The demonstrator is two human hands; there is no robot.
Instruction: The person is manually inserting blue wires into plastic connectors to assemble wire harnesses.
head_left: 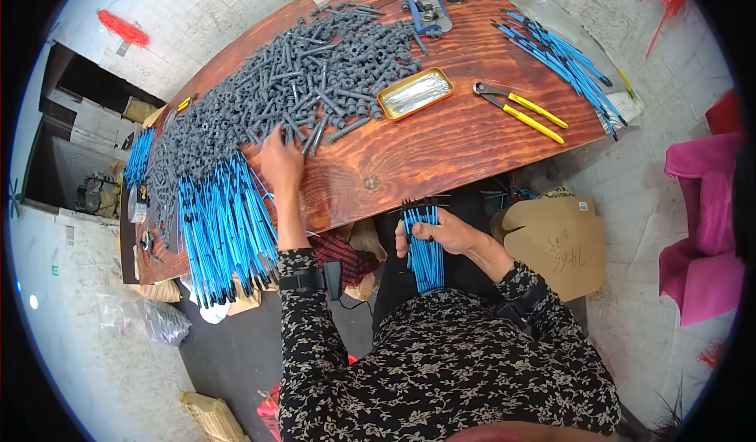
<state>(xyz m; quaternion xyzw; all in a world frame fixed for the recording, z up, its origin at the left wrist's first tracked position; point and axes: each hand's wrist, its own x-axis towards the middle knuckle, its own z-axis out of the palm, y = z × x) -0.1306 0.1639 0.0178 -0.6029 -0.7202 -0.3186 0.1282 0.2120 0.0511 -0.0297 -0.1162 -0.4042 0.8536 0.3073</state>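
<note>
My left hand [283, 162] reaches to the near edge of a heap of grey ribbed plastic tubes [315, 72]. Its fingers are bent together on one of the grey tubes, mostly hidden by the hand. In front of my lap, past the table's edge, my right hand [445, 233] is closed round a bundle of thin blue rods [425, 262]. The bundle is upright, black tips at the top, with thin wires sticking out sideways there. Beside my left forearm, many more blue rods [224, 229] with black ends hang over the table edge.
On the wooden table [370, 178] lie a yellow-rimmed tin [415, 94] of thin metal pins and yellow-handled pincers [520, 111]. More blue rods [563, 68] lie at the right end. A blue holder [428, 16] stands farther back. A cardboard box [555, 245] stands below at right.
</note>
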